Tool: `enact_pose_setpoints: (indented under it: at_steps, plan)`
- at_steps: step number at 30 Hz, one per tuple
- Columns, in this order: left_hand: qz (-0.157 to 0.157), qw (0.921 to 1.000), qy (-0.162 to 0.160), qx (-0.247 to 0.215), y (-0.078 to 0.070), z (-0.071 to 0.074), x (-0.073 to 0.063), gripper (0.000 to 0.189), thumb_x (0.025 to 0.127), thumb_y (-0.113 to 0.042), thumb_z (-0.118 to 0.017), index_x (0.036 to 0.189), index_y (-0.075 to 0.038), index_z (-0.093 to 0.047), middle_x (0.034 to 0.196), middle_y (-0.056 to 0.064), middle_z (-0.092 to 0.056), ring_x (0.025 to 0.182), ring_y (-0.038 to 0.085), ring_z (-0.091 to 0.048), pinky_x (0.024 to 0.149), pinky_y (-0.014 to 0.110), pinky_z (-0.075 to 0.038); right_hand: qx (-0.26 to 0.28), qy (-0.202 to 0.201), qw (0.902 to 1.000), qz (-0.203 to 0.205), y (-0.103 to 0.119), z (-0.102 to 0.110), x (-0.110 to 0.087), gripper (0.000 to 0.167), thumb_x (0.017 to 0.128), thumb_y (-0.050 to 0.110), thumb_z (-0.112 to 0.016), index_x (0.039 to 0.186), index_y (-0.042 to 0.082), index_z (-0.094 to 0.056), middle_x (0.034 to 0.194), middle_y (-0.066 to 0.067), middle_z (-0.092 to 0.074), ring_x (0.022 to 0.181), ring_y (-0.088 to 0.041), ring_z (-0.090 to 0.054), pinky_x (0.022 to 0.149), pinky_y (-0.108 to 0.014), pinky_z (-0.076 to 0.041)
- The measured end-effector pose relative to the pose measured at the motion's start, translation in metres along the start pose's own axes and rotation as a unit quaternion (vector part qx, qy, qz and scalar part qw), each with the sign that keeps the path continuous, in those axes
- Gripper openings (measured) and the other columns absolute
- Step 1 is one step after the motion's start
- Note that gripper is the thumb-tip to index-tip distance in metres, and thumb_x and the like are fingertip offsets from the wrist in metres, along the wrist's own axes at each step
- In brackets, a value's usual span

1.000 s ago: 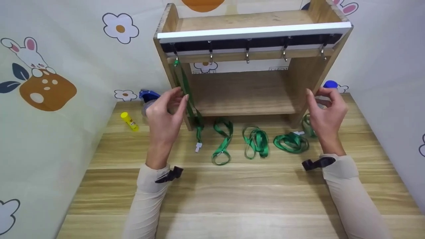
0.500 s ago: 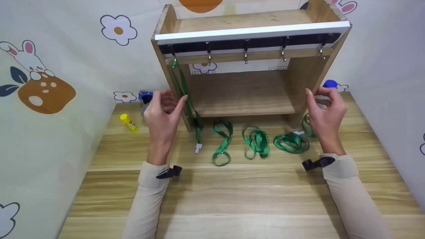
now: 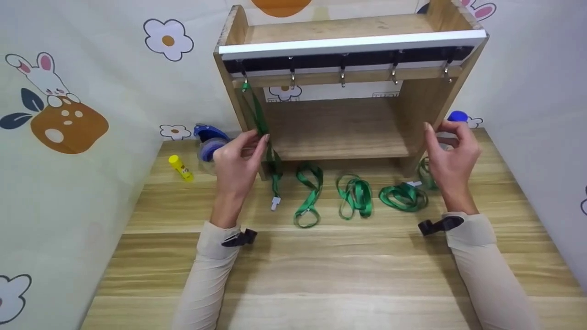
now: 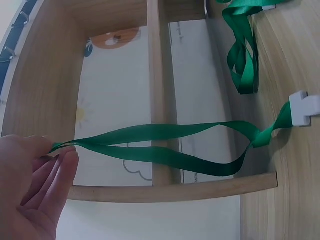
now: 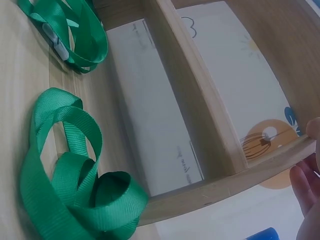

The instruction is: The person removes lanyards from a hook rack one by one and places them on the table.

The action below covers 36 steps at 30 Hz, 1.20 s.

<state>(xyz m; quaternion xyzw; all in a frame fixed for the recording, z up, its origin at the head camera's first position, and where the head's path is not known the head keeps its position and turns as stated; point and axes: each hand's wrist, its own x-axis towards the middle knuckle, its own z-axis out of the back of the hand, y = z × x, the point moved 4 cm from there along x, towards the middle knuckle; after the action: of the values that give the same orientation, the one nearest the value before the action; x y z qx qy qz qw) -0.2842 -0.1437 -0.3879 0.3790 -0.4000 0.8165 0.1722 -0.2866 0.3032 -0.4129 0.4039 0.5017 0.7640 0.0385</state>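
A green lanyard (image 3: 257, 114) hangs from the leftmost hook of a wooden shelf unit (image 3: 344, 130), its white clip (image 3: 275, 203) low over the table. My left hand (image 3: 236, 172) pinches the strap partway down between thumb and fingers. In the left wrist view, the two bands of the lanyard (image 4: 165, 132) come together at the fingertips and spread apart towards the clip. On the other side, my right hand (image 3: 453, 160) grips the edge of the right side panel (image 5: 280, 156), thumb on one face and fingers on the other.
Several more green lanyards (image 3: 361, 197) lie along the table before the unit, one (image 3: 425, 174) partly behind the right hand. The other hooks (image 3: 342, 77) are bare. A yellow glue stick (image 3: 180, 167) and blue tape dispenser (image 3: 208, 137) stand left; a blue cap (image 3: 457, 116) shows at right.
My left hand first drew a little left with fingers parted, then came right and closed on the hanging strap. The right hand has stayed on the panel.
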Motion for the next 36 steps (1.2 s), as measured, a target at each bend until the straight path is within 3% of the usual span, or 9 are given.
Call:
enact_pose_setpoints:
  at_steps: [5, 9, 15, 20, 24, 30, 33, 36]
  plan:
    - [-0.01, 0.9999, -0.005, -0.004, 0.001, 0.005, 0.0, 0.016, 0.102, -0.014, -0.077, 0.11, -0.001, -0.082, 0.103, 0.013, -0.084, 0.086, 0.02, -0.082, 0.076, 0.03, -0.069, -0.001, 0.0, 1.0, 0.005, -0.002, -0.001, 0.0, 0.03, 0.097, 0.021, -0.084, 0.115, 0.0, -0.074, 0.109, -0.006, -0.076, 0.102, -0.004, -0.069, 0.09, -0.013, -0.06]
    - [-0.048, 0.9984, -0.031, -0.005, -0.002, 0.016, 0.004, 0.013, 0.099, -0.006, -0.077, 0.11, 0.0, -0.083, 0.102, 0.013, -0.084, 0.083, 0.022, -0.081, 0.075, 0.029, -0.068, -0.005, -0.006, 0.9999, 0.012, -0.003, -0.001, 0.001, 0.03, 0.096, 0.019, -0.084, 0.114, -0.003, -0.074, 0.11, -0.012, -0.077, 0.101, -0.002, -0.069, 0.089, -0.013, -0.06]
    - [-0.117, 0.9926, -0.023, -0.02, -0.019, 0.037, 0.014, 0.011, 0.096, 0.0, -0.08, 0.105, -0.003, -0.085, 0.097, 0.012, -0.083, 0.082, 0.026, -0.076, 0.084, 0.01, -0.057, -0.009, -0.011, 0.9998, 0.012, -0.002, 0.001, 0.003, 0.03, 0.096, 0.021, -0.084, 0.115, -0.001, -0.075, 0.111, -0.011, -0.077, 0.102, -0.001, -0.069, 0.091, -0.015, -0.06]
    - [-0.145, 0.9889, -0.014, -0.03, -0.035, 0.053, 0.018, 0.012, 0.096, 0.0, -0.08, 0.106, -0.003, -0.085, 0.1, 0.011, -0.084, 0.09, 0.027, -0.077, 0.094, 0.011, -0.057, -0.008, -0.013, 0.9999, 0.007, -0.001, 0.002, 0.003, 0.03, 0.097, 0.022, -0.084, 0.115, 0.0, -0.075, 0.112, -0.01, -0.077, 0.103, -0.002, -0.069, 0.091, -0.015, -0.06]
    - [-0.164, 0.9846, -0.04, -0.045, -0.049, 0.063, 0.018, 0.014, 0.093, 0.003, -0.082, 0.105, -0.003, -0.086, 0.099, 0.012, -0.084, 0.088, 0.028, -0.076, 0.093, 0.012, -0.058, -0.01, -0.011, 0.9999, 0.006, 0.0, 0.002, 0.003, 0.03, 0.097, 0.023, -0.084, 0.116, 0.0, -0.075, 0.113, -0.011, -0.077, 0.103, -0.002, -0.069, 0.09, -0.012, -0.058]
    - [-0.211, 0.9707, -0.106, -0.046, -0.07, 0.073, 0.014, 0.022, 0.084, 0.009, -0.087, 0.102, -0.005, -0.087, 0.093, 0.012, -0.082, 0.079, 0.028, -0.07, 0.087, 0.014, -0.056, -0.011, -0.006, 0.9999, 0.009, 0.002, 0.001, 0.002, 0.031, 0.098, 0.023, -0.083, 0.116, 0.0, -0.075, 0.113, -0.012, -0.077, 0.102, -0.002, -0.069, 0.09, -0.012, -0.058]
    - [-0.218, 0.9713, -0.09, -0.033, -0.075, 0.072, 0.012, 0.021, 0.086, 0.005, -0.088, 0.103, -0.007, -0.087, 0.091, 0.01, -0.082, 0.079, 0.027, -0.07, 0.09, 0.013, -0.057, -0.009, -0.006, 0.9999, 0.011, 0.001, 0.0, 0.002, 0.03, 0.098, 0.022, -0.083, 0.115, -0.001, -0.074, 0.112, -0.012, -0.077, 0.101, -0.002, -0.069, 0.089, -0.013, -0.059]
    - [-0.214, 0.9761, -0.029, -0.021, -0.073, 0.068, 0.012, 0.017, 0.09, 0.001, -0.086, 0.105, -0.007, -0.087, 0.095, 0.009, -0.083, 0.084, 0.025, -0.073, 0.096, 0.012, -0.057, -0.006, -0.009, 0.9998, 0.016, -0.001, -0.001, 0.001, 0.03, 0.097, 0.021, -0.084, 0.114, -0.002, -0.074, 0.11, -0.012, -0.077, 0.1, -0.001, -0.069, 0.089, -0.013, -0.059]
